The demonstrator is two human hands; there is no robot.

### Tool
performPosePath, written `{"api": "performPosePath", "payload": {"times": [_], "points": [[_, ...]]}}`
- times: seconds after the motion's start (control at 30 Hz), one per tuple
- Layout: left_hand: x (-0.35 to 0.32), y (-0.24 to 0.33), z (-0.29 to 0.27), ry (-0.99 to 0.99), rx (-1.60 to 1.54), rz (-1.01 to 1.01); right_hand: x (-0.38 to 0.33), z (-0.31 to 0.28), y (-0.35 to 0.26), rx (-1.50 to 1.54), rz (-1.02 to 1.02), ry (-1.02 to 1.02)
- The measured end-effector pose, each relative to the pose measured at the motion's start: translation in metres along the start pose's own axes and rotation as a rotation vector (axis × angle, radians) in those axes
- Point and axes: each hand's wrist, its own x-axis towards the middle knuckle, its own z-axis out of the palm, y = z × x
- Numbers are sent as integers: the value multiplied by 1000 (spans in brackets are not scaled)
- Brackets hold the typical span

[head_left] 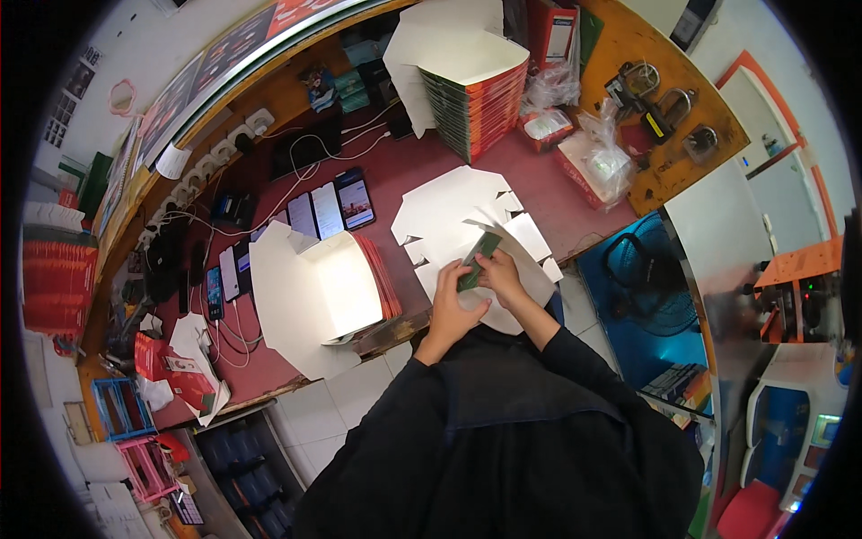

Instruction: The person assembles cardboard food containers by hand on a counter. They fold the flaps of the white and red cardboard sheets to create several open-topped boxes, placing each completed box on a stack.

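Note:
In front of me a flat white cardboard box blank (440, 211) with slotted edges lies at the edge of the red-brown table. One of its side panels stands folded up, showing a green printed outer face (478, 260). My left hand (455, 307) grips this panel from the left, its fingers closed on the edge. My right hand (501, 277) pinches the same panel from the right, thumb and fingers together. The fingertips partly cover the folded part. Left of the blank stands a nested stack of folded boxes (346, 283), white inside and red outside.
A taller stack of folded boxes (471, 103) stands at the back. Several phones (355, 199) with white cables lie behind the left stack. Padlocks (664, 112) and a plastic-wrapped red box (597, 166) sit at the right rear. A black fan (648, 278) stands to the right.

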Motion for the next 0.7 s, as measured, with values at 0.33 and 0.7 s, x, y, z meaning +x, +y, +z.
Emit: {"api": "performPosePath", "payload": {"times": [0.33, 0.7], "points": [[11, -37, -1, 518, -435, -501, -9, 11, -6, 82, -175, 111], [24, -15, -22, 99, 256, 320, -4, 9, -10, -28, -136, 104]]}}
